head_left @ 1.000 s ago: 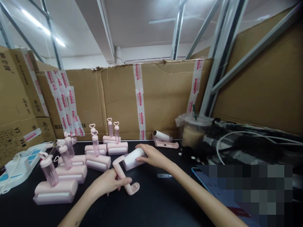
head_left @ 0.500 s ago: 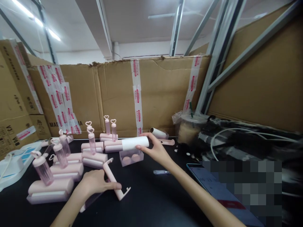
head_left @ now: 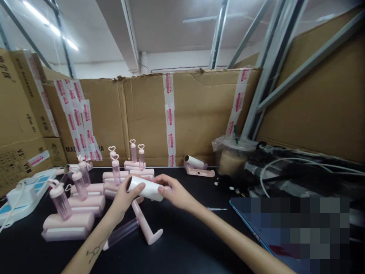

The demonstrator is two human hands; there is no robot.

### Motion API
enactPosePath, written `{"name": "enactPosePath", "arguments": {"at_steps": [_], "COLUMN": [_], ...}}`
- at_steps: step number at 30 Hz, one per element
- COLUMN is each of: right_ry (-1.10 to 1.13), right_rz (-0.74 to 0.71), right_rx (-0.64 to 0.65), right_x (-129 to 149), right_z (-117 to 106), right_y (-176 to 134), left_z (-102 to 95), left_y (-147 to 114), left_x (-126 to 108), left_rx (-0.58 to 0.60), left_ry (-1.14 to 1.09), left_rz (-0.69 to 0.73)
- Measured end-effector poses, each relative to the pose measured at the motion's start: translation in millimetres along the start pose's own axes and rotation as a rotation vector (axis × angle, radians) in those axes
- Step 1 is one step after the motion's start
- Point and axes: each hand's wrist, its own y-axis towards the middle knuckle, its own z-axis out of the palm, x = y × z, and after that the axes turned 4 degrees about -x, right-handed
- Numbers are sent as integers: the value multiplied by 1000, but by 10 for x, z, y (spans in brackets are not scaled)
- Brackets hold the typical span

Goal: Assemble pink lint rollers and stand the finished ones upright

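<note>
A white hollow-cored roll point(head_left: 147, 190) is held between my two hands above the black table, its open end tilted up to the left. My left hand point(head_left: 124, 196) grips its left end, thumb on top. At the other end my right hand point(head_left: 175, 193) has its fingers closed on the roll. Just below lies a pale pink bracket-shaped handle point(head_left: 145, 225) with bent ends, touching neither hand. Beside it rests a clear pinkish tube point(head_left: 122, 233). The small box with round discs is hidden behind the roll and my hands.
Several pink lint rollers with heart-topped handles point(head_left: 68, 226) stand at the left. Another white roll point(head_left: 194, 161) and a pink handle piece point(head_left: 200, 172) lie at the back. On the right are a drink cup point(head_left: 232, 158), a phone point(head_left: 248, 224) and a cable point(head_left: 288, 159). Cardboard point(head_left: 145, 118) walls the back.
My right hand has brought the white roll nearer and to the left. My left hand has let go of the pink handle and taken the roll's left end.
</note>
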Motion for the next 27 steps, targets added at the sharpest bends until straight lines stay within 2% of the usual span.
{"name": "enactPosePath", "arguments": {"at_steps": [2, 4, 8, 12, 16, 20, 23, 27], "right_ry": [-382, -544, -695, -749, -698, -569, -449, -55], "right_rz": [77, 155, 257, 322, 305, 280, 217, -9], "right_rx": [91, 154, 244, 281, 275, 221, 116, -124], "right_x": [-92, -194, -313, -295, -251, -197, -71, 200], "right_z": [-55, -81, 32, 184, 137, -59, -150, -113], "right_y": [180, 350, 537, 567, 544, 509, 437, 234], "left_z": [8, -29, -121, -107, -35, -4, 7, 34], "left_y": [37, 71, 100, 88, 59, 7, -36, -42], "left_x": [44, 62, 44, 45, 59, 54, 61, 109], "left_rx": [-150, -238, -163, -212, -249, -149, -90, -45], "left_ry": [-102, -189, -258, -265, -170, -23, 31, 97], "left_rz": [2, -2, -86, 49, 199, 208, 215, 174]}}
